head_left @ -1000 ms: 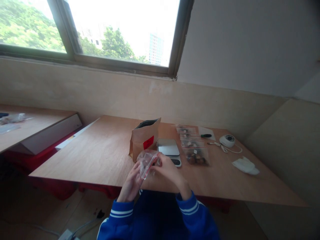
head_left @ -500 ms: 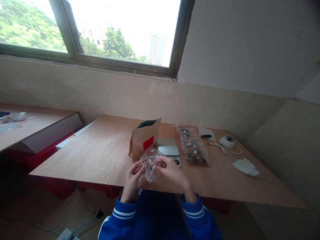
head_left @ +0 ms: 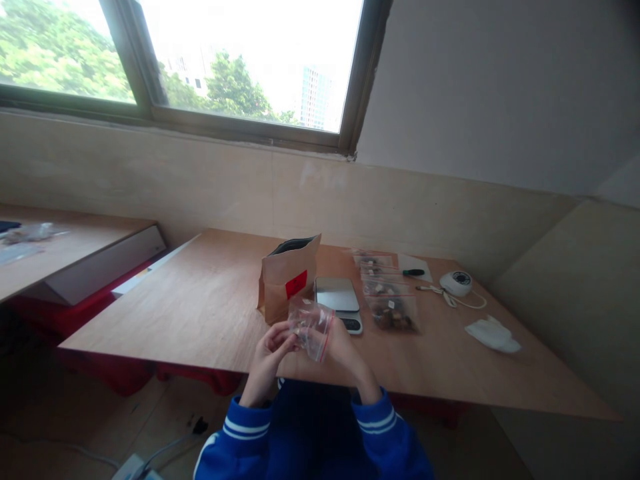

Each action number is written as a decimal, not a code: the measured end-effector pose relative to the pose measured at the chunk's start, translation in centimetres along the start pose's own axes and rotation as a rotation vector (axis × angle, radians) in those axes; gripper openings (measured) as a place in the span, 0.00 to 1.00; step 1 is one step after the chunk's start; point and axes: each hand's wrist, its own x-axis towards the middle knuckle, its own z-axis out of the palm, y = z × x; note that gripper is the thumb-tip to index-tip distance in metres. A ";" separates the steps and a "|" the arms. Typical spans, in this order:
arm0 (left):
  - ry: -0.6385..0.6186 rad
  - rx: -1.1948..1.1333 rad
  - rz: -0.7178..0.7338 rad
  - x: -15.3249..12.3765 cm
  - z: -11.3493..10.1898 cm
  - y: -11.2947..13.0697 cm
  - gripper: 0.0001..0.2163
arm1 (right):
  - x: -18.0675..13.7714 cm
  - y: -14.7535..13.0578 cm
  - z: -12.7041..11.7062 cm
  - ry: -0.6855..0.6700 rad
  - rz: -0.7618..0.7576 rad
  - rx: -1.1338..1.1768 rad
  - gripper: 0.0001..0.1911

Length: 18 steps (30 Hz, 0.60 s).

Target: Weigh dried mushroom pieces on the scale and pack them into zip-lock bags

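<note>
A clear zip-lock bag [head_left: 316, 327] with a red-edged mouth is held above the table's front edge, in front of a brown paper pouch [head_left: 275, 293]. My left hand [head_left: 270, 350] pinches the bag's left end between thumb and fingers. My right hand [head_left: 345, 350] is at the red-edged mouth. Its fingers show dimly through the plastic, drawn together close to my left fingertips; what they grip there I cannot make out. The pouch stands upright with its top open and a red label on its front. Just right of it lies a kitchen scale [head_left: 337, 295].
Several filled zip-lock bags [head_left: 393, 313] lie in a column right of the scale. Beyond them are a green-handled tool [head_left: 413, 272] on a white sheet, a white dome camera [head_left: 456, 283] with its cable, and a crumpled white wrapper [head_left: 493, 333]. Another table [head_left: 75, 233] stands left.
My right hand has moved slightly left, its fingers now seen through the bag's plastic. The bag has turned, with its red-edged mouth facing right. The scale's front panel shows more.
</note>
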 end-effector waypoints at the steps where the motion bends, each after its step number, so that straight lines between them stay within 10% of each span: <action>1: 0.010 -0.026 0.006 0.0 0.1 0.0 0.15 | 0.0 0.0 0.0 -0.003 -0.004 -0.020 0.14; 18: 0.088 -0.200 -0.018 -0.2 0.9 -0.1 0.13 | -0.4 0.4 0.4 0.067 -0.100 -0.224 0.10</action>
